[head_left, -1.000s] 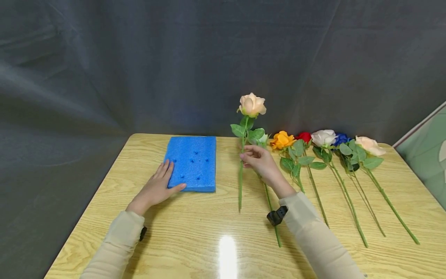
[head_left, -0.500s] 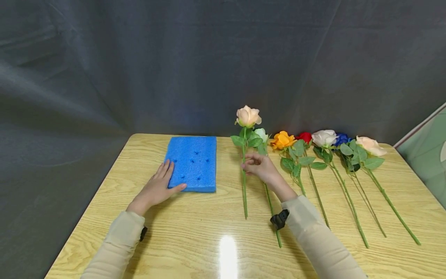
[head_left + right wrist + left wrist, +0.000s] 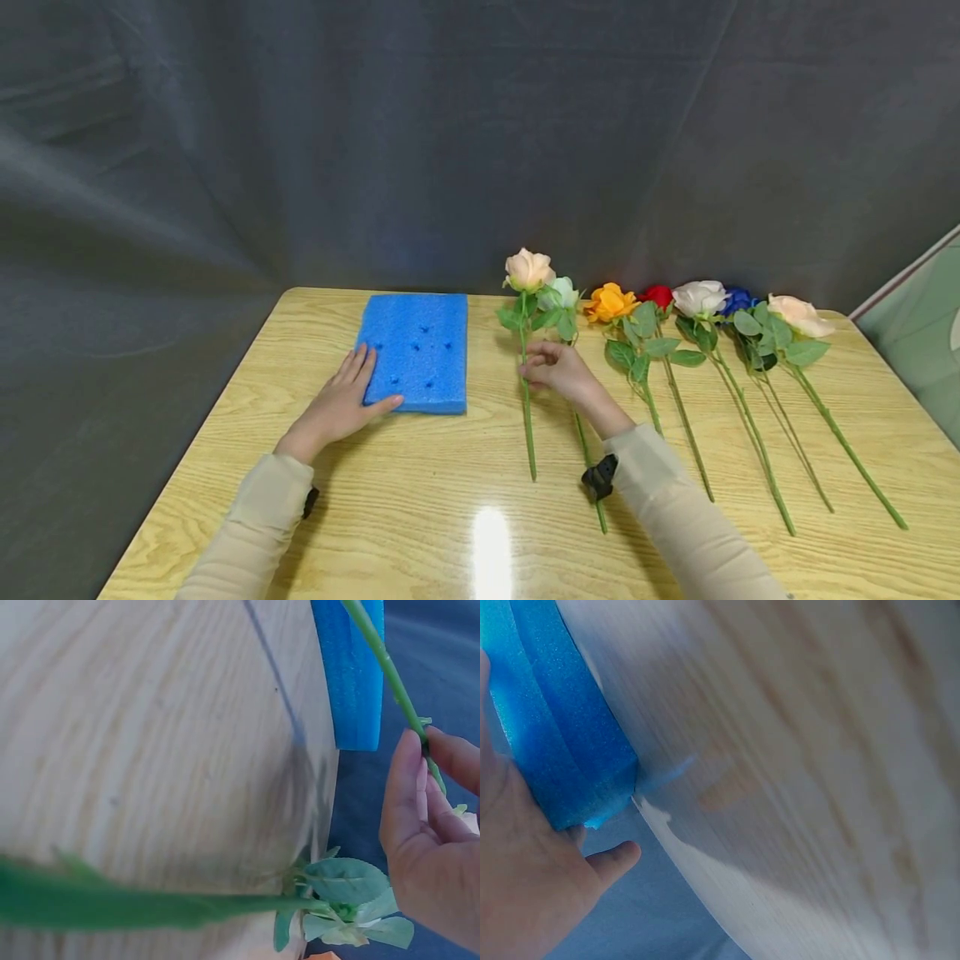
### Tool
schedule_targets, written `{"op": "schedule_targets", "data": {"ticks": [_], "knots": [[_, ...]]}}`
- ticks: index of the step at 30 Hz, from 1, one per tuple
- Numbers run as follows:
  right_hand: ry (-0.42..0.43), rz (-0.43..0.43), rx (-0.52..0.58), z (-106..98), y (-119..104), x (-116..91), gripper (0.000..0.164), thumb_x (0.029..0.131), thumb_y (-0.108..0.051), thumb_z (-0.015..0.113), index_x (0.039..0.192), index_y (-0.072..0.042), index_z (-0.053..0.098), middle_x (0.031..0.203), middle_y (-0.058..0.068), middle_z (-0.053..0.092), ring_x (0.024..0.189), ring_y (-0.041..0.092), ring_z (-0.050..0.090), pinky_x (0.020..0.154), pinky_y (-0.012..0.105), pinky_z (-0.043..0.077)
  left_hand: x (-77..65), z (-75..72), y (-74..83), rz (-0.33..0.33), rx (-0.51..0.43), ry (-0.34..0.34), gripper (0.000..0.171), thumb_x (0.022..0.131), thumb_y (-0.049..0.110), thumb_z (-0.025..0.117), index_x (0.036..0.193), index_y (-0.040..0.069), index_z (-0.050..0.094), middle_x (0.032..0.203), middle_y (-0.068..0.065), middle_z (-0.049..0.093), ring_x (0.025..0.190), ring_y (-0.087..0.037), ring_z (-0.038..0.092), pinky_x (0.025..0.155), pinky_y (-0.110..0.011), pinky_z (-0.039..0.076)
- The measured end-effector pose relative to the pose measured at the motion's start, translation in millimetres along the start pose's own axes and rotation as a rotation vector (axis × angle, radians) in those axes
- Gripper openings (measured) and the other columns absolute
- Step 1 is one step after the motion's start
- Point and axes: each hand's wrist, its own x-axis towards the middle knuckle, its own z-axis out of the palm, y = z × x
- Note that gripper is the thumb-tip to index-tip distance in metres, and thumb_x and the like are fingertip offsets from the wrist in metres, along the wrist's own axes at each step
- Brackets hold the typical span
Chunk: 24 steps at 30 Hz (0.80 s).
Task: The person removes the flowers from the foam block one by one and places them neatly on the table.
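In the head view a peach rose on a long green stem is pinched between the thumb and fingers of my right hand. The right wrist view shows the same stem in the fingertips, above the tabletop. Just behind it lies a pale green rose, its stem passing under my right hand and wrist. My left hand rests with straight, spread fingers on the left edge and near corner of a blue foam block, which has several small holes. In the left wrist view the thumb lies along the foam's side.
To the right lie an orange rose, a red rose, a white rose, a blue rose and another peach rose, stems toward the front. A dark curtain hangs behind the wooden table.
My right hand has lowered the peach rose, its bloom now sitting beside the pale green one and its stem end nearer the front. The left hand stays on the foam.
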Motion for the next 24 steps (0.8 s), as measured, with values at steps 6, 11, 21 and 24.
{"op": "schedule_targets", "data": {"ticks": [6, 11, 21, 24], "knots": [[0.002, 0.027, 0.002, 2.1, 5.4, 2.9, 0.047, 0.094, -0.001, 0.055, 0.137, 0.012, 0.041, 0.087, -0.001, 0.061, 0.072, 0.002, 0.061, 0.075, 0.026, 0.057, 0.3, -0.2, 0.7, -0.001, 0.001, 0.001, 0.099, 0.09, 0.064, 0.048, 0.154, 0.005, 0.001, 0.162, -0.015, -0.008, 0.149, -0.037, -0.004, 0.116, -0.062, 0.009], [-0.001, 0.047, -0.017, 4.2, 9.4, 3.8, 0.046, 0.093, -0.003, 0.057, 0.135, 0.01, 0.044, 0.086, -0.002, 0.06, 0.071, 0.003, 0.06, 0.073, 0.024, 0.056, 0.7, 0.0, 0.7, -0.003, 0.004, -0.001, 0.099, 0.09, 0.065, 0.048, 0.154, 0.006, 0.001, 0.162, -0.014, -0.008, 0.15, -0.037, -0.005, 0.116, -0.062, 0.01], [0.007, 0.087, -0.056, 9.1, 12.4, 4.5, 0.046, 0.094, -0.004, 0.057, 0.136, 0.007, 0.044, 0.1, 0.008, 0.062, 0.074, 0.004, 0.061, 0.079, 0.027, 0.057, -0.2, -0.6, 1.3, -0.001, -0.005, 0.001, 0.099, 0.09, 0.064, 0.048, 0.154, 0.006, 0.001, 0.162, -0.015, -0.007, 0.15, -0.037, -0.004, 0.116, -0.062, 0.01], [0.008, 0.095, -0.052, 10.5, 13.2, 5.4, 0.046, 0.093, -0.004, 0.058, 0.135, 0.008, 0.045, 0.101, 0.01, 0.063, 0.073, 0.003, 0.061, 0.077, 0.026, 0.057, -0.2, -1.0, 1.2, -0.002, -0.003, 0.003, 0.098, 0.09, 0.063, 0.048, 0.154, 0.005, 0.001, 0.162, -0.015, -0.007, 0.15, -0.037, -0.004, 0.116, -0.062, 0.01]]}}
